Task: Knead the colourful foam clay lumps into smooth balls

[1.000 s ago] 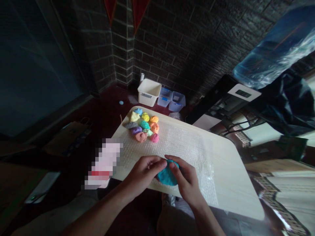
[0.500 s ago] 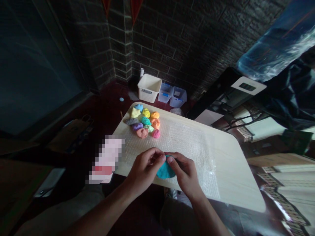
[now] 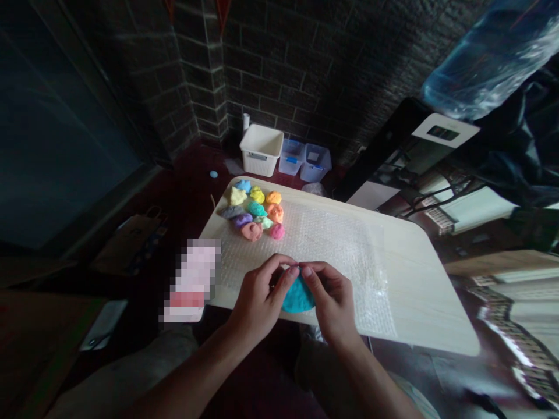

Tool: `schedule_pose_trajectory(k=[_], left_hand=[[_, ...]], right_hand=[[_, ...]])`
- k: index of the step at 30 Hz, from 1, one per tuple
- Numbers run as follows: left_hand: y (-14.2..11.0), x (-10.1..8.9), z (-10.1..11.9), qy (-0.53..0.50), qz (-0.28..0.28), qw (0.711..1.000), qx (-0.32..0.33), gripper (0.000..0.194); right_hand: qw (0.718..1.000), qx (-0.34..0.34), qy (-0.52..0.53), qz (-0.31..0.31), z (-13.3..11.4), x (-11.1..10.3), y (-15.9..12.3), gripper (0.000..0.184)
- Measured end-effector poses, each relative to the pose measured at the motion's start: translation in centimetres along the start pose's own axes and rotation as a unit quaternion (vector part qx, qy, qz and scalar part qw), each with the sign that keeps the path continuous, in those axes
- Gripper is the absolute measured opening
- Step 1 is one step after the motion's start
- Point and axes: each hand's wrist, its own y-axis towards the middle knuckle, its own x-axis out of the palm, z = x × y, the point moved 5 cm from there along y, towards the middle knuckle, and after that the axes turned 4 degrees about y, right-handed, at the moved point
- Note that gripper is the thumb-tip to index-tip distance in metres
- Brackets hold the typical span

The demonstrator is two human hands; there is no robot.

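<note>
Between my two hands hangs a flattened, rounded piece of teal modelling clay (image 3: 299,297), held up near the front edge of the table. My left hand (image 3: 266,288) pinches its upper left edge with thumb and forefinger. My right hand (image 3: 331,291) pinches the upper right edge, its thumb lying on the near face. The fingertips of both hands nearly meet at the top of the clay. Beyond them, several lumps of clay in many colours are grouped at the far left of the table, among them a pink lump (image 3: 276,231) and a teal lump (image 3: 257,209).
Bubble wrap (image 3: 332,244) covers much of the pale wooden table (image 3: 414,279). A pixelated pink object (image 3: 194,279) lies at the table's left front corner. Behind the table stand a white basket (image 3: 261,152) and clear plastic boxes (image 3: 315,164). A water dispenser (image 3: 443,131) is at right.
The view has shifted a little. Both hands still pinch the teal clay, with the fingertips closer together along its top edge.
</note>
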Motion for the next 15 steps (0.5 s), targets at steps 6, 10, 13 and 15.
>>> schedule_pose_trajectory(k=[6,10,13,15], left_hand=[[-0.4,-0.4,0.2,0.07,0.013,0.997,0.009,0.029],[-0.2,-0.4,0.0,-0.016,-0.004,0.999,-0.033,0.031],[0.1,0.5,-1.0,-0.178,-0.044,0.976,-0.12,0.035],[0.4,1.0,-1.6,-0.259,-0.065,0.952,-0.151,0.035]], right_hand=[[0.999,0.019,0.011,-0.029,-0.1,1.3,-0.8,0.026],[1.0,0.005,0.004,-0.006,-0.2,0.6,-0.5,0.026],[0.999,-0.001,0.013,0.035,0.0,-0.5,0.0,0.028],[0.999,0.007,0.027,0.037,0.2,-0.8,0.5,0.031]])
